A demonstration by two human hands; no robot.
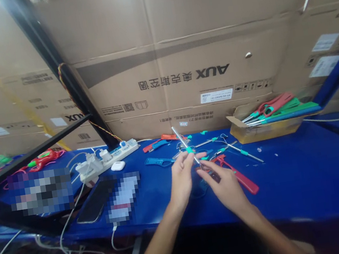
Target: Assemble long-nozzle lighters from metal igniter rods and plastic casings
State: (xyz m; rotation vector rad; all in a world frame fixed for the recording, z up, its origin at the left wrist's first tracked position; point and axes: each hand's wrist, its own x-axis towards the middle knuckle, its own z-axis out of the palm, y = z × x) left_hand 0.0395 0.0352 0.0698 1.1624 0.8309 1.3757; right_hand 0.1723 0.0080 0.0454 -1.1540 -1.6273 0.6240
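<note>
My left hand (pixel 182 176) is closed on a silver metal tube (pixel 180 137) with a teal collar, which tilts up and to the left. At the tube's lower end, the fingers of my right hand (pixel 222 180) are pinched together; what they hold is too small to make out. Under and beside my hands lie a red plastic handle (pixel 246 181), a blue handle (pixel 158 161) and more metal tubes (pixel 246 153) with teal collars and thin wires. Farther back are an orange piece (pixel 169 136) and another blue handle (pixel 160 144).
A cardboard box (pixel 268 130) of red, green and blue lighters stands at the back right. To the left are a power strip (pixel 132 147), a white case (pixel 118 165), two phones (pixel 96 201) and white cables. A black post (pixel 67 83) rises before the cardboard wall.
</note>
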